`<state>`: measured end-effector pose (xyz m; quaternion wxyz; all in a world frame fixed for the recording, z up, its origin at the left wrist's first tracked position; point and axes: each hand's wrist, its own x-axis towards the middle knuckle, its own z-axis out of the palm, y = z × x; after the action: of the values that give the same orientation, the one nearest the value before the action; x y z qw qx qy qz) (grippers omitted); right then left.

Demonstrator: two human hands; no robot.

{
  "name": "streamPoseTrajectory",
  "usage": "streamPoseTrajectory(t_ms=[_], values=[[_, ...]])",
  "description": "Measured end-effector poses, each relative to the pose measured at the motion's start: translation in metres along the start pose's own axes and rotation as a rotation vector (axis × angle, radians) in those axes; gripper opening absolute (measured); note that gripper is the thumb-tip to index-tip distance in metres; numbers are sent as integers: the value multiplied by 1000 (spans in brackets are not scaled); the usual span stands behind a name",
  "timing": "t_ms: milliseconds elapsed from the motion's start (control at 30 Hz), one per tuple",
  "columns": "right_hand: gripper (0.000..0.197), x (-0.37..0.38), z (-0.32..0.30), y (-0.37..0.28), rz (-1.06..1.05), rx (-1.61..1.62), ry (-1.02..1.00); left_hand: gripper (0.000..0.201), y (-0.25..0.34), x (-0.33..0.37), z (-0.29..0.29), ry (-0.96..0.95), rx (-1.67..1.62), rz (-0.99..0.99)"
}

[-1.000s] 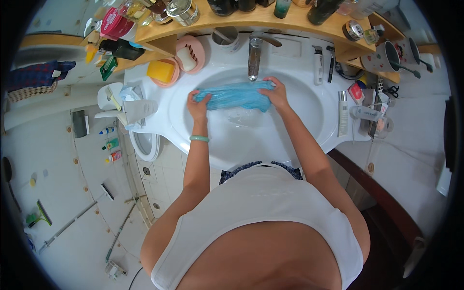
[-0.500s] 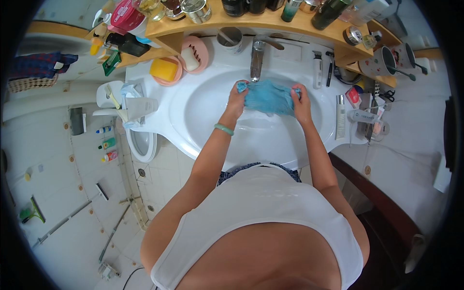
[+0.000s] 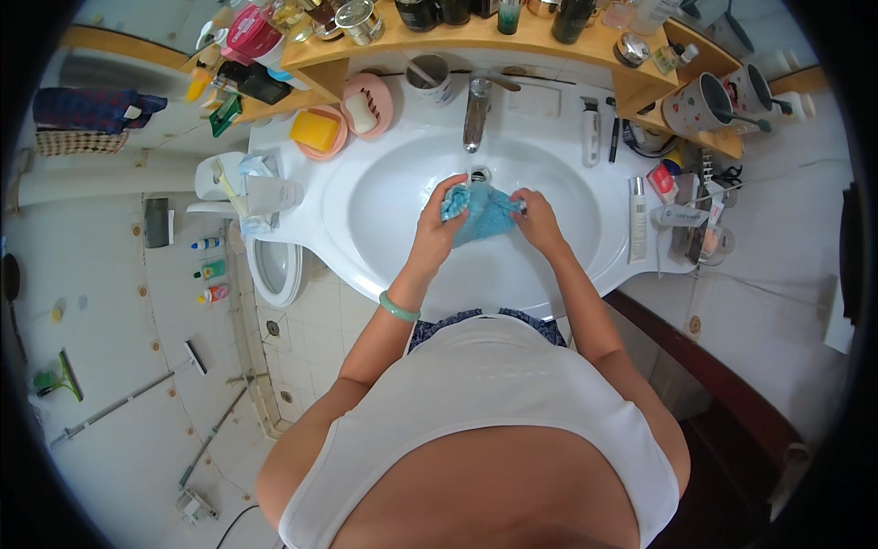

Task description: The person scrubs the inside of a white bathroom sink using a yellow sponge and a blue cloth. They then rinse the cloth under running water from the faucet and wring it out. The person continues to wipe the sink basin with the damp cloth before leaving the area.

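Head view is showing a person bending over a white sink (image 3: 366, 215), both hands working a blue cloth (image 3: 482, 213) above the basin, just below the tap (image 3: 475, 112) and close to the drain. The left hand (image 3: 437, 224) is closing around the cloth's left end, fingers curled over it; the right hand (image 3: 533, 220) is pinching the right end between thumb and fingers. The cloth is hanging bunched between them, clear of the basin floor as far as the picture tells.

By the look of it, the step in hand is wringing or rubbing the cloth over the sink. The next move is probably calling for opposite twists of the two wrists, with the cloth kept over the basin so drips are falling inside.

Whether water is running from the tap is hard to make out; no stream is showing clearly. The palms and the underside of the cloth are hidden by the fingers. How wet the cloth is cannot be told. A green bangle (image 3: 399, 307) is sitting on the left wrist. The shelf (image 3: 512, 44) above is cut off at the upper rim, its jars only partly showing.
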<state>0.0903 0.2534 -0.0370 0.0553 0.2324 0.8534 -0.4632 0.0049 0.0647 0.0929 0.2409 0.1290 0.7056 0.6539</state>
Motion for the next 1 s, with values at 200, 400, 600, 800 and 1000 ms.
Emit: streamPoseTrajectory(t_ms=[200, 400, 600, 800, 1000], values=[[42, 37, -51, -112, -608, -244, 617, 31, 30, -27, 2, 180, 156, 83], [41, 88, -69, -120, -695, -597, 673, 18, 31, -35, -9, 420, 224, 175], [49, 66, -73, -114, -630, -604, 577, 24, 43, -50, -13, 544, 176, 174], [101, -12, -29, -95, -708, 140, -64, 35, 44, -51, 2, 509, -259, 169], [88, -45, 42, -83, -561, 229, -67, 32, 48, -53, 14, 430, -557, 162]])
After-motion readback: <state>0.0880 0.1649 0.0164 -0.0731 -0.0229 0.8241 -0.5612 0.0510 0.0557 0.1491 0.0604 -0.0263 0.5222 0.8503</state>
